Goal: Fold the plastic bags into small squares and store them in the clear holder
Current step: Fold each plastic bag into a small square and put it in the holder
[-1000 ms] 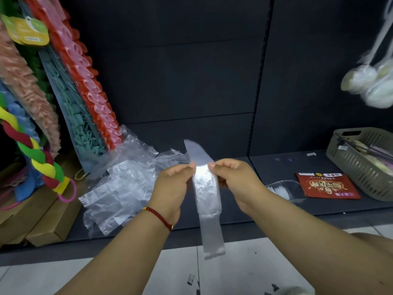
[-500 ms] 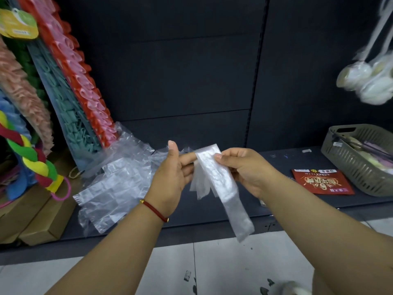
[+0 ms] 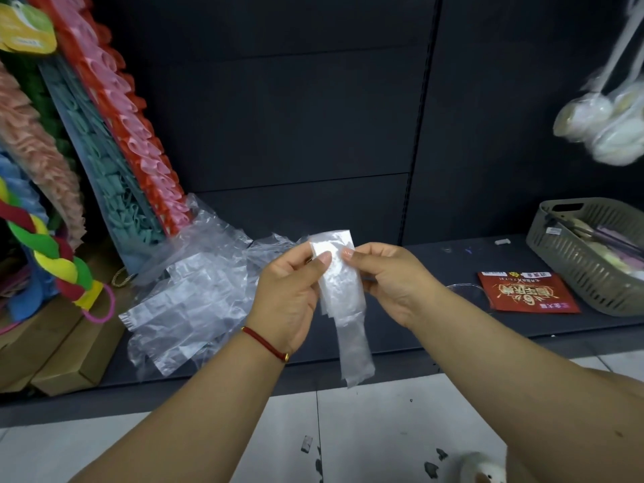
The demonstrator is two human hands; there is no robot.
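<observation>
A clear plastic bag folded into a long narrow strip (image 3: 343, 294) hangs in front of me, its top part doubled over. My left hand (image 3: 291, 294) pinches the strip's upper left edge with thumb and fingers. My right hand (image 3: 390, 277) pinches its upper right edge. The strip's free end dangles below both hands over the shelf edge. A loose pile of clear plastic bags (image 3: 188, 298) lies on the dark shelf to the left. A clear holder (image 3: 465, 291) shows partly behind my right forearm, beside a red packet.
A red printed packet (image 3: 526, 294) lies on the dark shelf (image 3: 453, 329). A grey slotted basket (image 3: 589, 259) with items stands at far right. Colourful hair-tie cards (image 3: 115, 134) and a braided band lean at left over cardboard boxes (image 3: 62, 357). White round items (image 3: 606, 120) hang at upper right.
The long strip has been folded over at its top, so the upper part is now doubled. Both hands have closed in on the fold. The dangling tail is shorter.
</observation>
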